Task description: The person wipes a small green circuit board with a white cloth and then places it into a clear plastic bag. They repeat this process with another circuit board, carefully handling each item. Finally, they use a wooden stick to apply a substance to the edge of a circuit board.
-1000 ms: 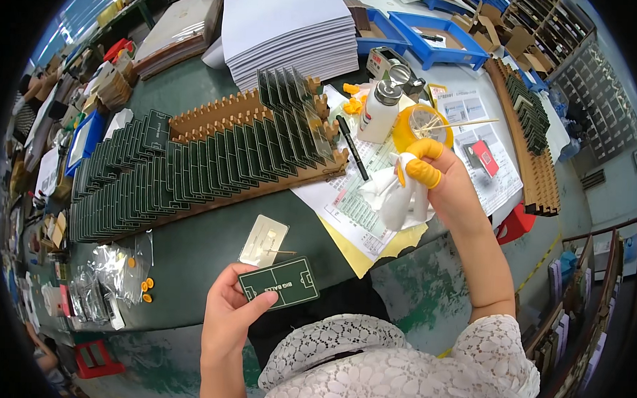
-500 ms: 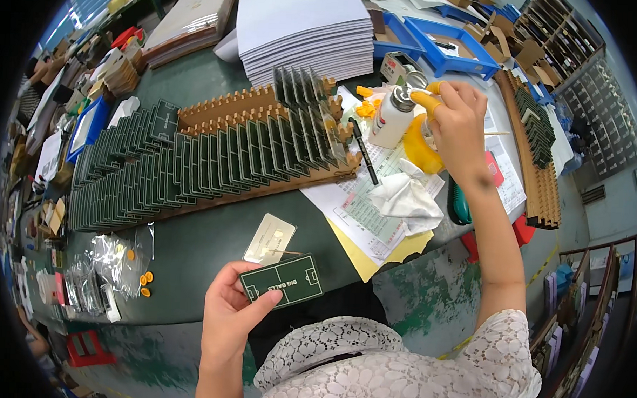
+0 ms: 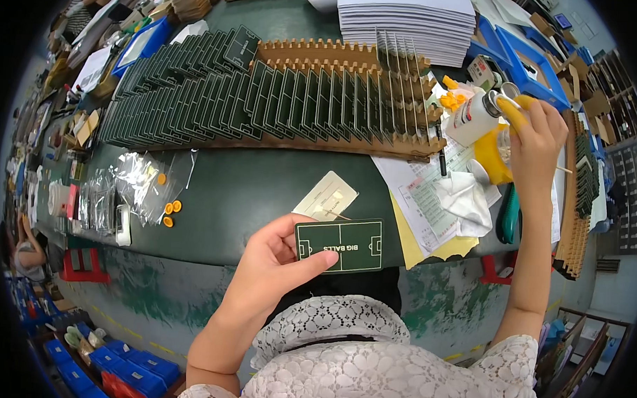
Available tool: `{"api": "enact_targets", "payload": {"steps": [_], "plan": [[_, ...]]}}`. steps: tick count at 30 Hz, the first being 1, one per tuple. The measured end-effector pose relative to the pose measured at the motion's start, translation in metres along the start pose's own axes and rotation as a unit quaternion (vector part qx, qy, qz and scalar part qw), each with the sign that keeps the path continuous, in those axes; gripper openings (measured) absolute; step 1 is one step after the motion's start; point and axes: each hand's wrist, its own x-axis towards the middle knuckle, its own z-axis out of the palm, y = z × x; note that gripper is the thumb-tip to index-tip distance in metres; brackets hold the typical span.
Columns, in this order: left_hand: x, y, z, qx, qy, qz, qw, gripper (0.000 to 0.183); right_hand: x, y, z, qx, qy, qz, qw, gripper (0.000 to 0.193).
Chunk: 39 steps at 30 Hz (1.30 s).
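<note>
My left hand (image 3: pixel 274 260) grips a dark green card (image 3: pixel 339 245) printed with white sports-pitch lines, thumb across its front. Behind it is a cream card (image 3: pixel 325 196); I cannot tell whether it touches the hand. My right hand (image 3: pixel 538 133), yellow covers on its fingertips, is closed beside the metal neck of a white bottle (image 3: pixel 473 119). Something white shows at its fingers, too small to name. Below that hand sits a yellow container (image 3: pixel 493 157). A crumpled white cloth (image 3: pixel 465 204) lies on printed papers (image 3: pixel 419 216).
Long wooden racks (image 3: pixel 295 52) hold rows of green cards (image 3: pixel 196 100) across the table. Clear plastic bags (image 3: pixel 140 186) and orange caps (image 3: pixel 169 209) lie at the left. At the back are a paper stack (image 3: pixel 407 23) and blue trays (image 3: pixel 540 73). A second rack (image 3: pixel 577 236) stands far right.
The view has shifted left and down, so the table things appear farther right and higher. My left hand still holds the green card, now more level. The right hand stays by the bottle's top.
</note>
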Motion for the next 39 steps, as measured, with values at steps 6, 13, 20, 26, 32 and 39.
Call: {"api": "enact_targets", "payload": {"steps": [6, 13, 20, 26, 32, 39], "plan": [[-0.002, 0.004, 0.011, 0.013, 0.028, -0.004, 1.0, 0.025, -0.022, -0.078, -0.054, 0.205, 0.075, -0.092, 0.972, 0.023], [-0.006, 0.001, 0.01, 0.033, 0.005, 0.007, 0.999, 0.029, -0.039, -0.108, -0.067, 0.232, 0.087, -0.2, 0.948, 0.017], [-0.008, 0.001, 0.011, 0.028, 0.002, 0.005, 1.0, 0.028, -0.039, -0.116, -0.066, 0.249, 0.071, -0.214, 0.942, 0.013], [-0.01, 0.001, 0.011, 0.022, 0.013, 0.013, 1.0, 0.029, -0.04, -0.114, -0.064, 0.24, 0.071, -0.214, 0.944, 0.015], [-0.007, 0.0, 0.007, 0.005, 0.022, 0.021, 1.0, 0.029, -0.039, -0.105, -0.069, 0.227, 0.041, -0.171, 0.958, 0.016], [-0.004, 0.002, 0.006, -0.001, 0.022, 0.005, 1.0, 0.029, -0.041, -0.094, -0.068, 0.202, 0.025, -0.157, 0.966, 0.029]]}}
